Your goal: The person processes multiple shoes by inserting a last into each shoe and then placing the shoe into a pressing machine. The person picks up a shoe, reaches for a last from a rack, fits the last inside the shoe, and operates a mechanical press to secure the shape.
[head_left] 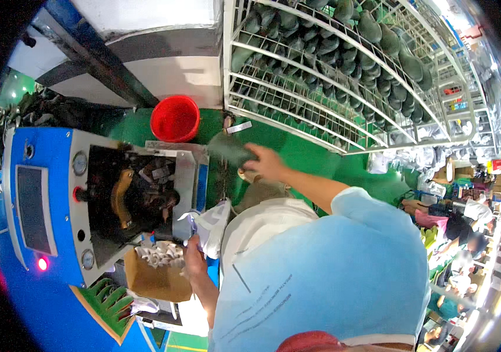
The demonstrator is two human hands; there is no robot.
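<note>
My right hand [267, 162] is closed around a dark grey-green shoe last [227, 149], blurred by motion, held out over the floor beside the machine. Lower and to the left, my left hand [194, 258] grips a white shoe upper [212, 227] at the machine's near side. A dark grey piece [182, 226] lies against the upper by my fingers; whether it is part of the machine I cannot tell. The blue machine [75, 199] has an open dark bay with a curved brass-coloured part [122, 198] inside.
A red bucket [175, 119] stands on the green floor behind the machine. White wire racks [321, 126] full of dark shoe lasts rise ahead and right. A cardboard box [145, 283] holds white pieces, near a tray of green shapes [107, 302]. Several people [461, 234] are far right.
</note>
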